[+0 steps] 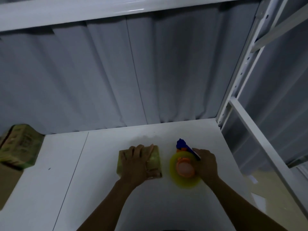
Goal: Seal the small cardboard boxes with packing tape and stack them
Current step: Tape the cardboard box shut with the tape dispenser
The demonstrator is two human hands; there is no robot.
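Packing or stockroom corner. White metal rack: perforated upright (240, 75), upper shelf (66, 12), white work shelf (100, 180). Grey curtain (116, 72) behind. Small printed boxes (20, 145) piled at left; tape dispenser (183, 165) at hand.

— Where was the small cardboard box (155, 158) seen?
— It was laid flat near the middle of the white bench (100, 180), greenish-brown and printed, pressed under the left hand (135, 164).
— And the tape dispenser (183, 166)?
— It was set just beside the box, to its right: a yellowish roll on an orange hub, its blue handle gripped by the right hand (205, 164).
— Were others noted?
— A blurred pile of boxes (18, 147) was seen at the bench's left edge, well apart.
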